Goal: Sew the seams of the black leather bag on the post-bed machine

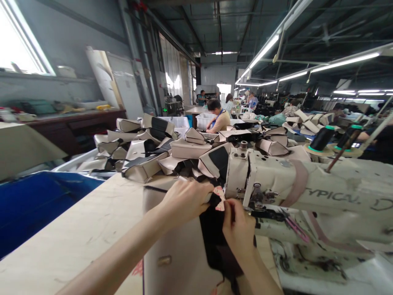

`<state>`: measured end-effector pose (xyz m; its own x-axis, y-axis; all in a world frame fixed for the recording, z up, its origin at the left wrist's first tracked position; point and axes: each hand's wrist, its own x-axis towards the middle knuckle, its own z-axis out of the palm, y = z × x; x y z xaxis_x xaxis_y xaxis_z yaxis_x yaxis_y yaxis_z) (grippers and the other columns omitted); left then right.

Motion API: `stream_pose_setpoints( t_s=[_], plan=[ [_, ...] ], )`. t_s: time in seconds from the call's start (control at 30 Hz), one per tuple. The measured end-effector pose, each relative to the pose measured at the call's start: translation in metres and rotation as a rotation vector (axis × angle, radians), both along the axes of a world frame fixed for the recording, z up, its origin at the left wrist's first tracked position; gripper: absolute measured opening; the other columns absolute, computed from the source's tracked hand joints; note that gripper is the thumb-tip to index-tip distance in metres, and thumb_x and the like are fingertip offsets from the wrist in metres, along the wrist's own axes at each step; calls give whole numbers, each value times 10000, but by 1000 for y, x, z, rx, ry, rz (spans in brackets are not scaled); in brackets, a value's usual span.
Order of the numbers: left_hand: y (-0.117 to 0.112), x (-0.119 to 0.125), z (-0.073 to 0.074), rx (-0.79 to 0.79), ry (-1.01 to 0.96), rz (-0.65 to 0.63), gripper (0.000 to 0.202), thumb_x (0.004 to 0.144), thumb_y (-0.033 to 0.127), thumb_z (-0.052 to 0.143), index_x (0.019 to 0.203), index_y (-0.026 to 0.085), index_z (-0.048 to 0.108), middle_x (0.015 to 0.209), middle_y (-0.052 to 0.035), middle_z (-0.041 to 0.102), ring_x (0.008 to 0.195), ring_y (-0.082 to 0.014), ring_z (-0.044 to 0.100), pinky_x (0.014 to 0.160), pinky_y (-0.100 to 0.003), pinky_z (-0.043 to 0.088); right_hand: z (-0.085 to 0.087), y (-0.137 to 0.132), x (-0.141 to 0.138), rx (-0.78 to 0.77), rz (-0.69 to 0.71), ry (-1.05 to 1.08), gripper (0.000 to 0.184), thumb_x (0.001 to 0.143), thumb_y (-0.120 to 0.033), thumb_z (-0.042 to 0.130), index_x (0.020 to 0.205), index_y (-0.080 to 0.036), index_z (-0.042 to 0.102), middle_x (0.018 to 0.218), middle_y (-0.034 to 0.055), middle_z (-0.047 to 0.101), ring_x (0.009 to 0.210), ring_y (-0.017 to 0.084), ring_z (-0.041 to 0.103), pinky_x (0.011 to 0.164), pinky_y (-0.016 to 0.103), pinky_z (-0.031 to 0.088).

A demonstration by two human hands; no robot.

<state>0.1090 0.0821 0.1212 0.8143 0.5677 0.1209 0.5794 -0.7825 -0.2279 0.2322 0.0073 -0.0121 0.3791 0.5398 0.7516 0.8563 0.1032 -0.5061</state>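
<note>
Head: R hand (239,223) by "TYPICAL" mach. (273,172)

Bright slanted window (20,39), upper left of grip, in grey wall (82,35). Long dark-brown counter (104,121) below, beyond grip. White fluorescent tubes (264,51), upper right; dark beamed ceiling (201,28) above.

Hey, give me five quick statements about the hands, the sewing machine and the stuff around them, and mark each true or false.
1. The left hand grips a beige-and-black piece. True.
2. The right hand is on the sewing machine. False: it is at the same piece, its fingertips by a red-and-white patch.
3. More such pieces are heaped beyond the hands. True.
4. The thread spools are white. False: they are black with green tops.
5. The sewing machine bears the word TYPICAL. True.
</note>
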Motion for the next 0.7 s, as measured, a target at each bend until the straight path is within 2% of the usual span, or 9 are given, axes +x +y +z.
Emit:
stream_pose_setpoints(
  t_s=[0.13, 0.23, 0.33, 0.43, 0.53, 0.63, 0.7],
  plan=[
    [8, 14, 5, 26, 14, 4, 207, 708, 247, 522, 907, 245, 580, 762, -38, 676, 719, -251, 643, 545, -277, 392, -3, 12, 0, 14, -185, -44, 264, 930, -243, 336, 872, -129, 568, 623, 47, 626, 495, 140, 582, 470, 232, 351],
    [11, 18, 2, -6, 18, 2, 241, 689, 240, 547, 927, 257, 585, 769, -35, 676, 734, -249, 643, 566, -279, 401, -1, 15, -1, 25, -222, -59, 251, 921, -239, 343, 846, -140, 561, 600, 34, 616, 463, 134, 565, 454, 235, 322],
    [9, 16, -4, -60, 9, -50, 261, 697, 221, 546, 954, 257, 581, 790, -27, 672, 751, -225, 641, 589, -263, 402, 6, 10, 0, -56, -222, -107, 250, 906, -265, 363, 791, -166, 561, 524, 7, 577, 415, 134, 531, 430, 242, 258],
    [5, 7, -12, -68, -13, -73, 223, 724, 234, 520, 941, 252, 570, 786, -18, 667, 727, -218, 634, 556, -254, 372, 9, -2, 2, -168, -162, -106, 245, 898, -266, 372, 777, -184, 569, 496, -9, 559, 422, 131, 528, 436, 238, 224],
    [0, -11, -23, -97, 6, -21, 118, 728, 279, 530, 834, 249, 572, 704, 2, 648, 669, -204, 617, 527, -248, 322, 8, -16, 0, -241, 2, -98, 213, 893, -256, 384, 825, -192, 576, 556, -17, 594, 461, 118, 543, 462, 230, 243],
    [-3, -28, -30, -123, -12, 57, 133, 748, 340, 527, 838, 255, 576, 712, 7, 643, 666, -186, 603, 528, -241, 296, 7, -21, -1, -235, 168, -71, 187, 896, -229, 397, 866, -194, 578, 698, -9, 642, 589, 106, 586, 538, 204, 305],
    [-3, -30, -30, -93, -45, 77, 176, 763, 374, 512, 873, 255, 579, 766, -6, 649, 711, -193, 603, 549, -242, 307, 7, -18, 1, -182, 178, -65, 175, 896, -218, 412, 870, -182, 581, 755, 6, 650, 650, 105, 596, 577, 192, 327]
  ],
)
